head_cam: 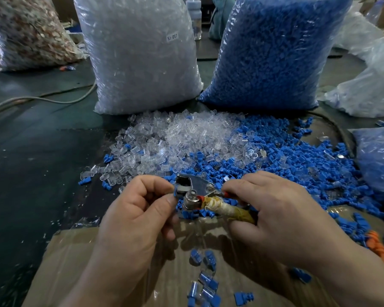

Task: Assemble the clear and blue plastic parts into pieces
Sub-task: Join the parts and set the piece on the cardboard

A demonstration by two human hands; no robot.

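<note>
Assembled pieces [206, 282] lie near; beyond, left hand [138, 209] pinches a blue part [177, 193] against the metal tool [200, 187], right hand [275, 209] grips its handle.

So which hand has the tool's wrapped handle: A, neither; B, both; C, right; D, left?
C: the right hand grips the tool by its wrapped handle, while the left hand pinches a blue part at the tool's head.
</note>
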